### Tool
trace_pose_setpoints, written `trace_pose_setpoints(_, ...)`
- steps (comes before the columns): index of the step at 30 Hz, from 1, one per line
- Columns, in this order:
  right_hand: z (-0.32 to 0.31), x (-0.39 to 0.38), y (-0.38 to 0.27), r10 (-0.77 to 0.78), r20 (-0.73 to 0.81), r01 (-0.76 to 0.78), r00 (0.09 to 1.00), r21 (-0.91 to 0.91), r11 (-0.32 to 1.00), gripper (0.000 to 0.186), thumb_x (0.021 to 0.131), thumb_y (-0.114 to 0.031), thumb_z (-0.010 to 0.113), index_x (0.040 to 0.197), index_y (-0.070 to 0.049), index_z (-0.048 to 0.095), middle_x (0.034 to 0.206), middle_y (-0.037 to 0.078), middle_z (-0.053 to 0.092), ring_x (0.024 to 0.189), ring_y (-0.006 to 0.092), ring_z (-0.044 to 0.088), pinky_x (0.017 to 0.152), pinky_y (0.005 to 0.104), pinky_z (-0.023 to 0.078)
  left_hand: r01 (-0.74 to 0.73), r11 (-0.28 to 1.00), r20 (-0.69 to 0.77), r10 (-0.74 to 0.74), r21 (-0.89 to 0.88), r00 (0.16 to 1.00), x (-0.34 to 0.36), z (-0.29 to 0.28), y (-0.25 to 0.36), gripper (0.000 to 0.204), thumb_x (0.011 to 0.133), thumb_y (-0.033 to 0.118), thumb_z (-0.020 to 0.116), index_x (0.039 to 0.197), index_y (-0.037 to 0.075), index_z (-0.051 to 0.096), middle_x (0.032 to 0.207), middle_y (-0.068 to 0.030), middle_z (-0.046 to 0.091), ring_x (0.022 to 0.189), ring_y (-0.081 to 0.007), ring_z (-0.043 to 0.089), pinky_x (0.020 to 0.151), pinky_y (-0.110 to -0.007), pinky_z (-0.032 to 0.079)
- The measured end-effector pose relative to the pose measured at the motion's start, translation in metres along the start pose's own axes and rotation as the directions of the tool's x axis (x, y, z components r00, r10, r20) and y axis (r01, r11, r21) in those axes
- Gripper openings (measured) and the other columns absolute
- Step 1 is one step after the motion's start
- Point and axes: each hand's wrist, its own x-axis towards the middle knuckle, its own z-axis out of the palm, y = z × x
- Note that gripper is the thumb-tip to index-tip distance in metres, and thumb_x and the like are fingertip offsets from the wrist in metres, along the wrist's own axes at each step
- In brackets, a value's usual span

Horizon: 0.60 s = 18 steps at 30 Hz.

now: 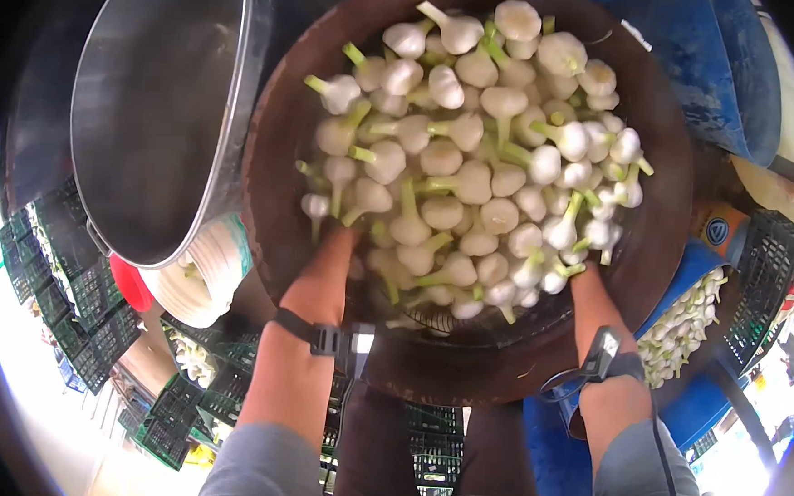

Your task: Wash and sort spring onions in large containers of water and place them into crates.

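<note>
A heap of garlic bulbs [460,179] with short green stems floats in a wide round brown basin [283,105] that seems to hold murky water. My left hand [341,239] dips among the bulbs at the heap's near left side. At its near right side my right hand [584,276] goes in the same way, next to several loose bulbs. Both hands are sunk past the wrist, so garlic and water hide their fingers. Whether either one grips a bulb does not show. Beneath the near bulbs a dark slotted surface [429,319] is partly visible.
A large grey metal tub [237,75] stands left of the basin, with a pale round container [199,295] below it. Blue barrels [726,77] are at the right. More garlic [683,325] fills a blue container there. Dark plastic crates [75,310] are stacked at the left.
</note>
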Motion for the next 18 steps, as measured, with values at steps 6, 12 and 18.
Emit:
trace_pose_setpoints(6,0.026,-0.006,-0.01,-0.01,0.014,0.009,1.0,0.046,0.999,0.03,0.086,-0.015,0.049,0.111,-0.001,0.051,0.1,0.014,0.058,0.083,0.028,0.061,0.068,0.041,0.052,0.192,0.9,0.187,-0.126,-0.392,0.974,-0.008,-0.019,0.029,0.035,0.088,0.021,0.05,0.118,0.002,0.05,0.111,-0.0097,0.055,0.103,-0.0212,0.052,0.086,-0.035,0.041)
trace_pose_setpoints(12,-0.003,-0.049,0.008,-0.006,-0.055,0.011,0.998,0.082,0.997,0.03,0.085,-0.014,0.049,0.112,-0.001,0.052,0.102,0.013,0.058,0.086,0.0271,0.061,0.07,0.0404,0.052,0.347,0.676,0.065,-0.405,-0.651,0.912,-0.086,-0.046,0.071,0.029,0.088,0.02,0.053,0.113,0.006,0.056,0.105,-0.0028,0.056,0.092,-0.0129,0.053,0.075,-0.031,0.044)
trace_pose_setpoints(18,-0.019,-0.049,0.033,0.122,0.006,-0.119,0.993,0.271,0.955,0.03,0.085,-0.013,0.048,0.113,-0.002,0.052,0.105,0.013,0.058,0.088,0.0262,0.061,0.071,0.0398,0.052,0.38,0.777,0.074,-0.399,-0.502,0.914,-0.066,-0.04,0.025,0.032,0.088,0.023,0.053,0.113,0.004,0.055,0.104,-0.0047,0.057,0.089,-0.0142,0.054,0.075,-0.032,0.044)
